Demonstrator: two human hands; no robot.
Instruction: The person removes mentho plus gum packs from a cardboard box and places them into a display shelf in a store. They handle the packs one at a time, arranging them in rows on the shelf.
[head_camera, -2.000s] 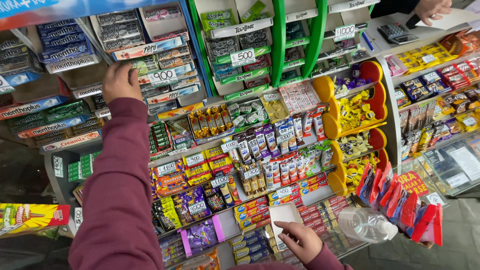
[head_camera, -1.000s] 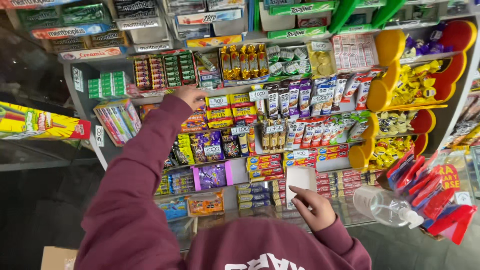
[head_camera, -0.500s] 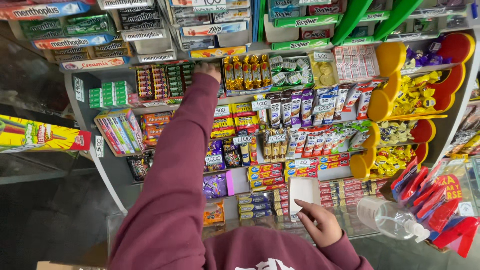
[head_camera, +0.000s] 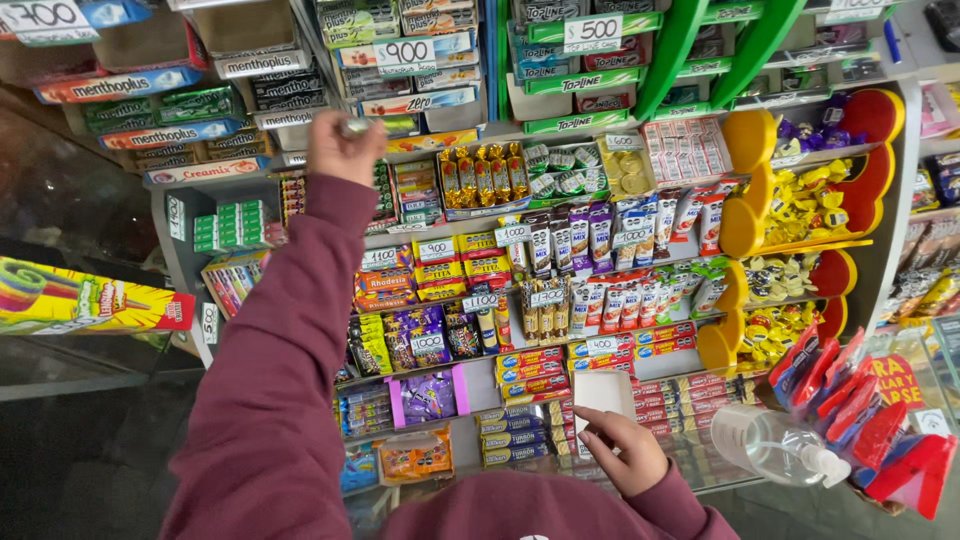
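Observation:
My left hand (head_camera: 343, 147) is raised to the upper shelves of a sweets rack, fingers pinched on a small silvery packet (head_camera: 356, 126) just below the boxes of gum and mints. The maroon sleeve runs down from it to the bottom of the view. My right hand (head_camera: 622, 450) is low near my chest and holds a small open white carton (head_camera: 602, 397) in front of the lower rows of bars.
Tiered shelves (head_camera: 520, 240) hold several rows of chocolate bars and gum with price tags. A yellow and red sweets dispenser (head_camera: 800, 200) stands at the right. A clear pump bottle (head_camera: 770, 445) lies on the glass counter. A long colourful box (head_camera: 85, 300) lies at the left.
My left hand has risen from the middle shelves to the upper row and now pinches a small packet. The right hand with the white carton has stayed low.

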